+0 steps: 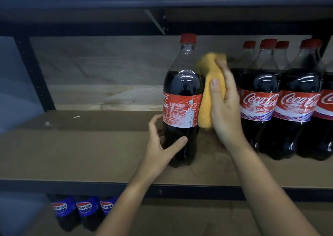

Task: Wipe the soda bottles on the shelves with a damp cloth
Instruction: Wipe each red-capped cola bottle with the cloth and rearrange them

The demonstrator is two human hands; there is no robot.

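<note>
Head view: a person wipes a Coca-Cola bottle (182,98) standing on the wooden shelf (90,145).

Left hand (162,145) curls round the bottle's bottom part. Right hand (225,106) squeezes a yellow cloth (207,95) against the bottle's right side. More Coca-Cola bottles (281,100) stand right of it.

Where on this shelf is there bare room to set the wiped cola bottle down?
Bare board runs left of the cola bottle to the dark upright post, and behind it to the back wall. It is crowded on the right: the right hand and yellow cloth fill the gap to the packed row of cola bottles. The left hand holds the bottle's base.
</note>
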